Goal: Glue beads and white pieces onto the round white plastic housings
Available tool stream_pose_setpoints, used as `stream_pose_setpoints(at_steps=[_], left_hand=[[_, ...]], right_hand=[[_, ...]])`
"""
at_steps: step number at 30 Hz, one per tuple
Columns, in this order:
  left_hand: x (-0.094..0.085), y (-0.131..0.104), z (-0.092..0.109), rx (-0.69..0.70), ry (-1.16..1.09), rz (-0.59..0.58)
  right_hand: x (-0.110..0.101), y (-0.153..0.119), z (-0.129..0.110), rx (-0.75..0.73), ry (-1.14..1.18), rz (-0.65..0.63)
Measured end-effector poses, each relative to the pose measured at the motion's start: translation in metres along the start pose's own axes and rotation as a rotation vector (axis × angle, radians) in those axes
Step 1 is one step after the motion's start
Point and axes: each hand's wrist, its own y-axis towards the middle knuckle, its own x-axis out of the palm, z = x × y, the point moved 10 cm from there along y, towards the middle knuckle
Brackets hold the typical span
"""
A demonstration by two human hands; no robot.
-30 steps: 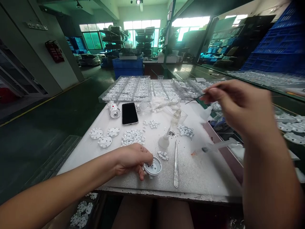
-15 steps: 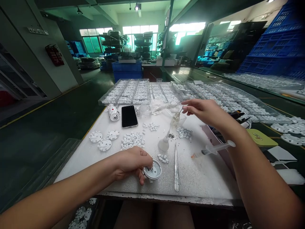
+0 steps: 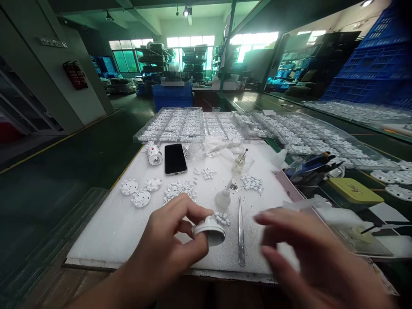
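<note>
My left hand (image 3: pixel 170 244) pinches a round white plastic disc (image 3: pixel 214 235) between thumb and fingers, tilted above the front of the table. My right hand (image 3: pixel 309 253) is smeared by motion at the front right; its thumb and forefinger stand apart and nothing shows between them. Metal tweezers (image 3: pixel 241 240) lie between the two hands. Just beyond the disc are a small pile of white pieces (image 3: pixel 222 218) and a translucent squeeze bulb (image 3: pixel 222 198). Farther back stands a small bottle (image 3: pixel 238 165) with a thin stick in it.
Three white discs (image 3: pixel 140 198) and a phone (image 3: pixel 175 159) lie on the left. Small white parts (image 3: pixel 252 183) are heaped beyond the bulb. Clear trays of white parts (image 3: pixel 175 124) line the back. At right are a pen box (image 3: pixel 289 189) and a yellow tin (image 3: pixel 355 191).
My right hand has let go of the stick at the bottle and come back to the front right. My left hand has lifted the disc nearer and tipped it. The syringe no longer shows clearly.
</note>
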Motion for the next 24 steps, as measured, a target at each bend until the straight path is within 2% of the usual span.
stream_pose_setpoints(at_steps=[1,3,6,11,16,19,24], left_hand=[[-0.005,-0.006,0.013,0.136,0.110,0.065],[-0.006,-0.018,0.032,0.336,0.275,0.127],[-0.002,-0.025,0.040,0.437,0.394,0.146],[0.003,-0.036,0.043,0.628,0.363,0.209],[0.022,-0.055,0.029,0.830,0.461,0.297],[0.025,-0.063,0.024,0.895,0.489,0.370],[0.035,-0.062,0.031,0.950,0.628,0.338]], right_hand=[[0.023,-0.009,-0.002,0.030,0.040,-0.089],[0.051,-0.021,-0.002,0.072,0.143,-0.143],[0.070,-0.029,-0.002,0.030,0.277,-0.176],[0.078,-0.042,0.003,0.005,0.275,-0.167],[0.082,-0.056,0.007,-0.053,0.136,-0.153],[0.086,-0.060,0.006,-0.118,0.119,-0.176],[0.084,-0.064,0.009,-0.115,0.165,-0.164]])
